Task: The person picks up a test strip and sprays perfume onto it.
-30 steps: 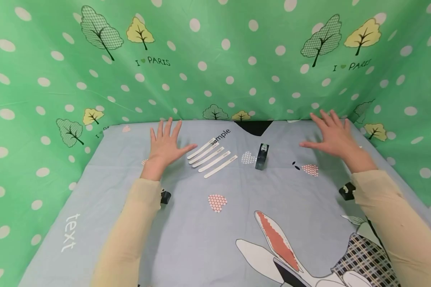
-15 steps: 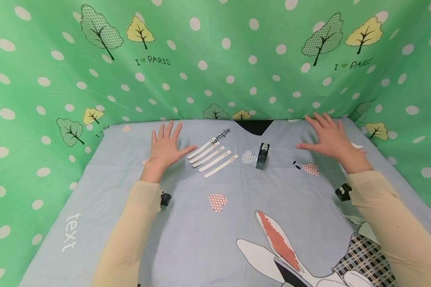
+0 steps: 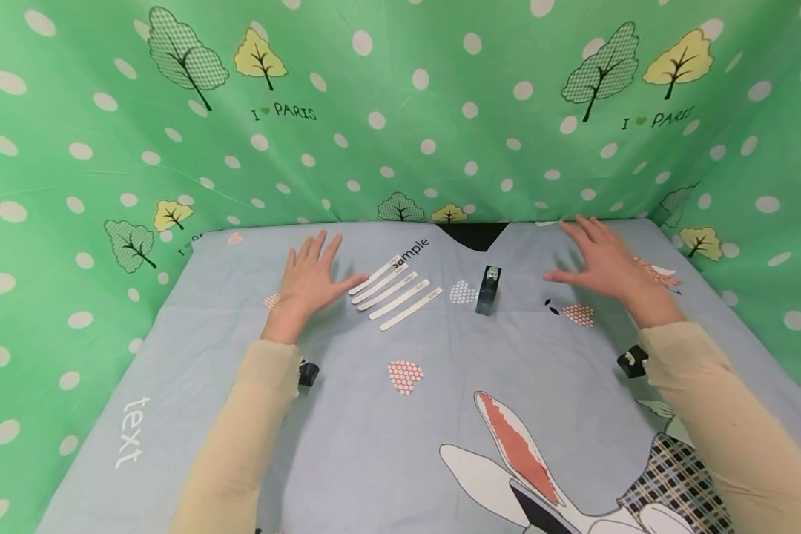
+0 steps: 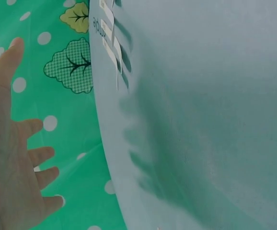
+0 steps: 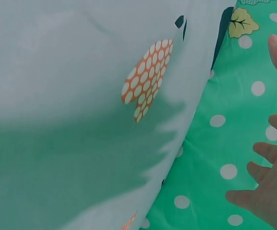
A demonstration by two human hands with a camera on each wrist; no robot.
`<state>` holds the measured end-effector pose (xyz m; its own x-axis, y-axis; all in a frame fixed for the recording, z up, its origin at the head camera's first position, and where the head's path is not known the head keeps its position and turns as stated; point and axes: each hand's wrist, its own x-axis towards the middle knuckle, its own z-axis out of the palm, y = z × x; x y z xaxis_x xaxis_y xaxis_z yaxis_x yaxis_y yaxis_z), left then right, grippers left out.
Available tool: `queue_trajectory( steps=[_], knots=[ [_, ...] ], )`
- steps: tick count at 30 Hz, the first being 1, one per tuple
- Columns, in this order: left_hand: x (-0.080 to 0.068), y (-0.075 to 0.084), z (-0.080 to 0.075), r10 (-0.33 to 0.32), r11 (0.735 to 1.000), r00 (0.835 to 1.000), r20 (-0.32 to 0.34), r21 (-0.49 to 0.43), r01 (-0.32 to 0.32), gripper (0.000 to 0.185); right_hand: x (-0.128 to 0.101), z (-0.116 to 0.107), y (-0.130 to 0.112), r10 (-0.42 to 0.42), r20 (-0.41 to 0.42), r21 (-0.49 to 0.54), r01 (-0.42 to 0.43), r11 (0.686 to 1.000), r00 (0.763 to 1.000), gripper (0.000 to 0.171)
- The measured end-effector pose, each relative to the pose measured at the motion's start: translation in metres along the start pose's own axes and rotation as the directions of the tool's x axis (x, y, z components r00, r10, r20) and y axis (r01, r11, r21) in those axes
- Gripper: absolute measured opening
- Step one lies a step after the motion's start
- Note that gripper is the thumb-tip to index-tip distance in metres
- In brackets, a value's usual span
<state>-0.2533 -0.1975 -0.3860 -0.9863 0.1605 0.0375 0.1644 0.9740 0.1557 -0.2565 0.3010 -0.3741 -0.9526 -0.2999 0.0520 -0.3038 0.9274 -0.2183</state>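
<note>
**Strips nearest the left hand**

Both hands are held flat with fingers spread, nothing gripped. The white strips (image 3: 395, 291) lie just right of the left hand (image 3: 310, 279), long axes slanting away rightward. The right hand (image 3: 604, 261) hovers well apart, beyond the small dark bottle (image 3: 488, 290).
</note>
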Motion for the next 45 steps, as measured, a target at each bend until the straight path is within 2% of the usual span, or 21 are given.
queue_trajectory(
  steps=[23,31,45],
  knots=[
    [-0.01,0.004,0.005,0.024,0.999,0.998,0.054,-0.029,-0.023,0.101,-0.002,0.014,-0.015,-0.005,0.011,0.058,0.004,0.998,1.0,0.106],
    [-0.014,0.005,0.009,0.03,0.998,0.999,0.034,-0.057,-0.028,0.101,-0.001,0.019,-0.022,-0.01,0.018,0.074,0.009,0.997,1.0,0.107],
    [-0.022,0.006,0.011,0.048,0.995,0.996,0.08,-0.086,-0.041,0.099,-0.002,0.024,-0.031,-0.027,0.029,0.079,0.025,0.997,0.999,0.104]
  ],
)
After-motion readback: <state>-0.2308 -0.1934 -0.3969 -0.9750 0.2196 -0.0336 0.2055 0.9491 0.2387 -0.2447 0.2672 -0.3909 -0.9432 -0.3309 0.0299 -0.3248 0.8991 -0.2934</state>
